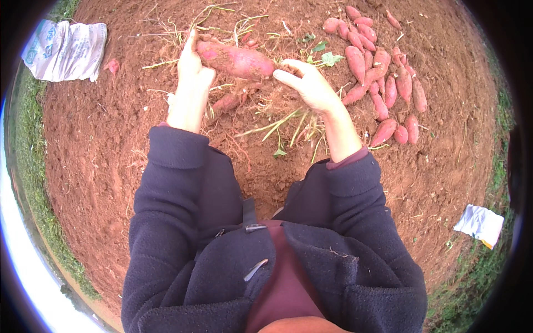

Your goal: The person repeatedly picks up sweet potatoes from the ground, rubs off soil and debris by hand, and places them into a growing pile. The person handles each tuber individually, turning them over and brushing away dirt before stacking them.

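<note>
Red sweet potato (236, 60) at top centre of frame, held between both hands. Left hand (193, 75) holds its left end, fingers partly hidden. Right hand (312, 86) nearly closed, thumb and fingers pinching the right tip. Stems (288, 123) just below right hand. More roots (404, 84) upper right; white sack (72, 51) upper left.

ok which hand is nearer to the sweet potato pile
Right. The right hand is just left of the sweet potato pile, at the near end of the big sweet potato; the left hand is farther left, at its other end.
</note>
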`<state>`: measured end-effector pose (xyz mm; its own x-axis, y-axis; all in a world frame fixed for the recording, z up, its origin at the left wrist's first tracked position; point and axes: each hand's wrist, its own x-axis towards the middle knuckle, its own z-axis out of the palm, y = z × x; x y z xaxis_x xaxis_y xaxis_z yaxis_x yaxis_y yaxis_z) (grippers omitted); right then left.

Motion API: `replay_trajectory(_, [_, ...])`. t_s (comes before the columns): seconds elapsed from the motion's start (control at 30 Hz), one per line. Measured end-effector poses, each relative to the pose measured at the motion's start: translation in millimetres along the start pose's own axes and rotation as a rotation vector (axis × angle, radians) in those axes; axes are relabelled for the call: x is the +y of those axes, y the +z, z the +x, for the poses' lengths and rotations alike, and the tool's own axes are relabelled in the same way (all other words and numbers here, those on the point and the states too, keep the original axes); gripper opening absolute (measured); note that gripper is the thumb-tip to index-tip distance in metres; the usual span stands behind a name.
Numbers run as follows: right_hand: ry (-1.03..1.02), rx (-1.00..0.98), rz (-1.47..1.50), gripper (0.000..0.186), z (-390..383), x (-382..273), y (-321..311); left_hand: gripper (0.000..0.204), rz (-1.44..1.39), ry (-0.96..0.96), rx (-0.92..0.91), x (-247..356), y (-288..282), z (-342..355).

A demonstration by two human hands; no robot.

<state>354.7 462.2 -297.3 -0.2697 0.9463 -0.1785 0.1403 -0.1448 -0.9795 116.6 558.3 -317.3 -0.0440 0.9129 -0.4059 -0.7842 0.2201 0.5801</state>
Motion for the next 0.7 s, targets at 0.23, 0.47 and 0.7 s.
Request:
replay_trajectory(0.23, [0.083,-0.059,0.335,0.031,-10.3,-17.1,7.5,0.023,-0.114,-0.184,-0.106,3.0,1.0,-1.2])
replay_trajectory(0.47, [0.073,-0.152,0.377,0.029,-17.6,-21.5,9.1,0.023,-0.127,-0.213,-0.207,3.8,4.8,-8.6])
replay_trajectory(0.7, [-0.017,-0.393,0.428,0.023,-36.0,-40.0,17.4,0.025,-0.21,-0.366,-0.316,3.8,-5.4,2.8])
